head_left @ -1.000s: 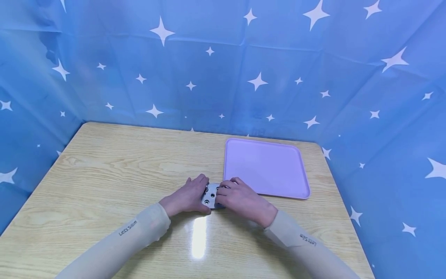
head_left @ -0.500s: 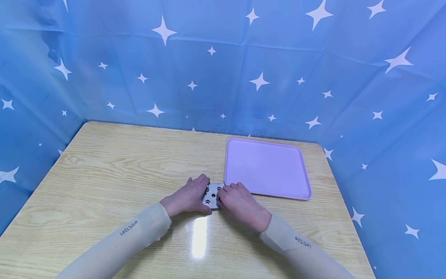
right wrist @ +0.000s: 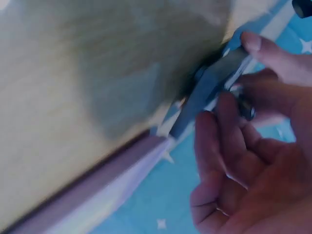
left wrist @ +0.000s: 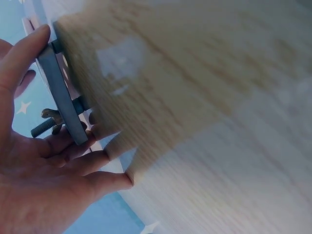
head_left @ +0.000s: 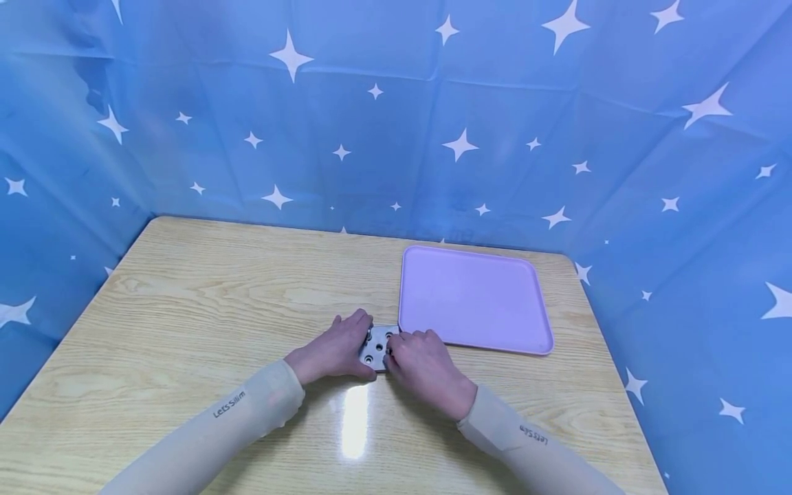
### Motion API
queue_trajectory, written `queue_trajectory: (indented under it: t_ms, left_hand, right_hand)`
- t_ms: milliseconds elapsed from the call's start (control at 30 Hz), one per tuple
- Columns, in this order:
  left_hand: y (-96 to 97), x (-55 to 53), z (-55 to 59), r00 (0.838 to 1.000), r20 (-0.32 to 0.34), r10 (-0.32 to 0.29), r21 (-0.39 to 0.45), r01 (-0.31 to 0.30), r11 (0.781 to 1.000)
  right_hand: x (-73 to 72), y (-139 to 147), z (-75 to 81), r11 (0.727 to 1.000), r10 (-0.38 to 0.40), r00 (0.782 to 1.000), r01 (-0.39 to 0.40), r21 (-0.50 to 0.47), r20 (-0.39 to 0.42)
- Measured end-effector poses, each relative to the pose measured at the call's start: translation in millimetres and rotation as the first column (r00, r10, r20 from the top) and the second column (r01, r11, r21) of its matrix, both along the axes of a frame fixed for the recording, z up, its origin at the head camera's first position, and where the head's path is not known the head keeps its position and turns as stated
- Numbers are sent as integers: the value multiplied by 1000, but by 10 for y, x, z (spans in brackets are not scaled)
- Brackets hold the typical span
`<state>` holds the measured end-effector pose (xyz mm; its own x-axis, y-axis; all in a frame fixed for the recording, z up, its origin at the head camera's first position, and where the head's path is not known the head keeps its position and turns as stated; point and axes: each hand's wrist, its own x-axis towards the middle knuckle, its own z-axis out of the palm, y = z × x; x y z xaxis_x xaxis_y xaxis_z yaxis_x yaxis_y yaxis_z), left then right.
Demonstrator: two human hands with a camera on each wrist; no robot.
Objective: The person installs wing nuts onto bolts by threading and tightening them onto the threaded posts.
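Note:
A flat grey metal plate (head_left: pixel 377 345) with several round holes lies low over the table between both hands. My left hand (head_left: pixel 334 346) grips its left side, thumb at the near edge and fingers at the far edge. In the left wrist view a threaded bolt (left wrist: pixel 43 127) sticks up from the plate and carries a brownish wing nut (left wrist: pixel 52 115); stubby bolt heads show beneath. My right hand (head_left: pixel 427 364) is at the plate's right side, its curled fingertips pinching a dark upright bolt (right wrist: pixel 247 109). Those fingers partly hide the bolt, and any nut on it is hidden.
A shallow purple tray (head_left: pixel 476 295) lies just beyond the plate to the right, its near left corner close to the right hand. The wooden table (head_left: pixel 235 289) spreads out around it. A blue curtain (head_left: pixel 371 165) with white stars hangs behind and on both sides.
My right hand has shifted slightly left and nearer, its fingers curling closer together at the bolt and uncovering the plate's far right corner. My left hand keeps its grip on the plate.

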<state>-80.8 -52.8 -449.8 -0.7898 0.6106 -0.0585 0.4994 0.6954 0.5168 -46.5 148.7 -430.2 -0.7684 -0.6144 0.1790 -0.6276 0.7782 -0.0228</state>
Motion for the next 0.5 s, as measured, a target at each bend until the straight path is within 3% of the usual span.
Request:
queue_trajectory:
  t_ms: [100, 167, 333, 500]
  left_hand:
    - [-8, 4, 2, 1000, -7, -10, 7, 10, 1000]
    - [-14, 5, 4, 1000, -9, -14, 12, 14, 1000]
    - [-14, 4, 2, 1000, -10, -14, 11, 14, 1000]
    - [5, 2, 6, 1000, -9, -13, 5, 13, 1000]
  right_hand:
    - [-15, 69, 82, 997, 48, 998, -50, 52, 42]
    - [-38, 123, 148, 986, 128, 990, -133, 101, 61]
    - [-101, 210, 253, 919, 340, 939, -343, 195, 51]
    - [-124, 224, 241, 895, 383, 924, -366, 256, -19]
